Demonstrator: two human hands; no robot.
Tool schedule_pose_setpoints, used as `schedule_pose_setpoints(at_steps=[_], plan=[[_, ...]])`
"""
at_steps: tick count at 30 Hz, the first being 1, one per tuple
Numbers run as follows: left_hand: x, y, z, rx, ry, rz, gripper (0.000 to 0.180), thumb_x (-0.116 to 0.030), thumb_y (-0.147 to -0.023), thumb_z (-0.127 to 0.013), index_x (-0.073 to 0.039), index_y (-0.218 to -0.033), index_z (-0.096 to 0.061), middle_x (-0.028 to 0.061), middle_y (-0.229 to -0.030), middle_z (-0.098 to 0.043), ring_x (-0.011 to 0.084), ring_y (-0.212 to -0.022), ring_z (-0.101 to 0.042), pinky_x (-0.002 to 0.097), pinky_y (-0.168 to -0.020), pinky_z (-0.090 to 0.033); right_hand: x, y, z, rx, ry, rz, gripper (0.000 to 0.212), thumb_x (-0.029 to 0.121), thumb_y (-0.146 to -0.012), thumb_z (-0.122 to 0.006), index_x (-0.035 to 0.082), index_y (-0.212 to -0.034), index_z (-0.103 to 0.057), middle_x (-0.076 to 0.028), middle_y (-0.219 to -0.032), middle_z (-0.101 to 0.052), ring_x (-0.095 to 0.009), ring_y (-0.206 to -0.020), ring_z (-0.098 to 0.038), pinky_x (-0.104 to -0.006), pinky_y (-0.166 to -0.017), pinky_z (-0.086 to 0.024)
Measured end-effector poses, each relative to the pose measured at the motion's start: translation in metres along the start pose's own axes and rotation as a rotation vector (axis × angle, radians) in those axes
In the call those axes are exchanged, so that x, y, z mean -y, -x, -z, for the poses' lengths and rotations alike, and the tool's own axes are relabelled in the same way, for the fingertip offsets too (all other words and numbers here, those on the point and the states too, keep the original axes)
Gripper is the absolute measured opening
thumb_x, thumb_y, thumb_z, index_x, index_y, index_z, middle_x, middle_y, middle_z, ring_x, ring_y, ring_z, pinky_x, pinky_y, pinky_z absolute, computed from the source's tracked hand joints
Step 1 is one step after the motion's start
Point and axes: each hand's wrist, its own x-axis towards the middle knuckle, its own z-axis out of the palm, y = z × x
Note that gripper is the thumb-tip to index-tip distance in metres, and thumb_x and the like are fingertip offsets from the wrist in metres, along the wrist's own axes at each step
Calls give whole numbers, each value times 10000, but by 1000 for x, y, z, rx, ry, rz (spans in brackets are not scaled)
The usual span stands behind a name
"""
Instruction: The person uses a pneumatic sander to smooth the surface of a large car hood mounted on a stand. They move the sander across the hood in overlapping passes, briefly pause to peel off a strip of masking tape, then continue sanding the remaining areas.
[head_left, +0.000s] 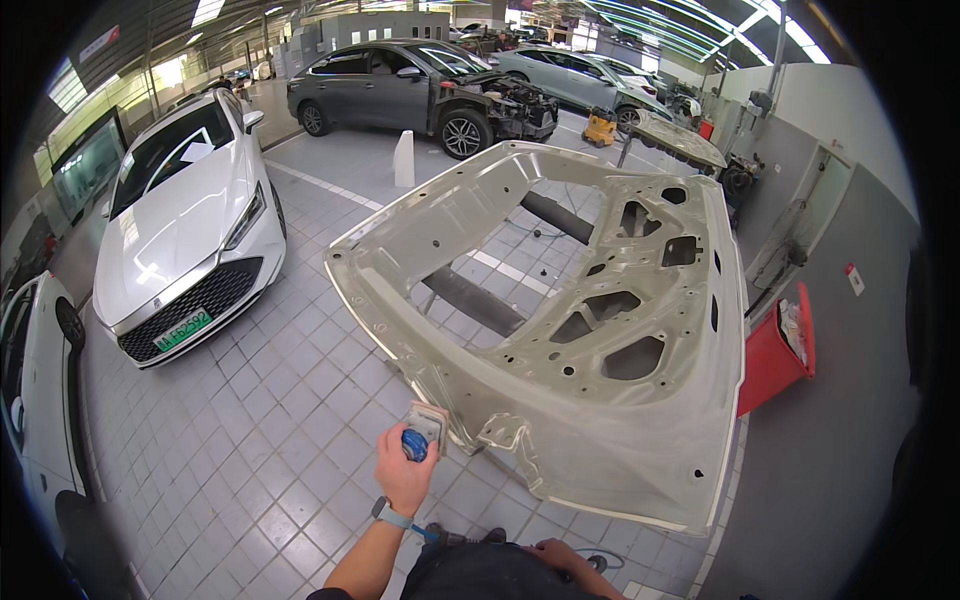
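My left hand, with a watch on its wrist, is closed round the blue top of a small power sander that has a rectangular pad. The sander is tilted up beside the near left edge of a large grey-green car tailgate; whether the pad touches that edge I cannot tell. The tailgate lies with its cut-out inner side up, across dark padded bars of a stand. Low in front of my body is my right hand, beside a blue hose; its fingers are mostly hidden.
A white car stands to the left, another white car at the far left rim. Behind the tailgate is a grey car with its front stripped. A red bin sits by the right wall. Light tiles cover the floor.
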Motion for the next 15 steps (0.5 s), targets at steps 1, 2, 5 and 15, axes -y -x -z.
schedule_pose_setpoints(at_steps=[1,2,5,15], plan=[[1,-1,0,-4,-10,-14,565,-227,-775,-880,-74,-1252,-619,146,-1180,-639,387,-1005,-669,459,-814,-563,0,-2,0,4,13,-3,812,772,-930,-560,17,-1104,-804,-225,-1073,-781,-391,-1045,-743,-475,-932,-559],[3,-2,0,-11,-18,-29,569,-243,-771,-882,-91,-1254,-622,136,-1194,-643,386,-997,-677,465,-793,-570,-1,-5,0,9,25,-12,816,775,-930,-558,17,-1105,-804,-225,-1075,-781,-391,-1047,-743,-475,-930,-559],[6,-4,0,-16,1,-37,565,-240,-769,-883,-93,-1247,-622,136,-1190,-643,385,-994,-677,464,-789,-569,-6,-10,-3,-2,40,-9,832,790,-925,-550,18,-1105,-805,-227,-1075,-780,-394,-1049,-742,-476,-930,-559],[11,-4,-3,-8,-31,-50,542,-252,-779,-878,-80,-1228,-628,149,-1162,-636,385,-988,-672,469,-787,-564,-3,-12,-7,-13,42,-20,816,794,-923,-550,42,-1097,-813,-220,-1083,-782,-391,-1066,-738,-476,-946,-557]])
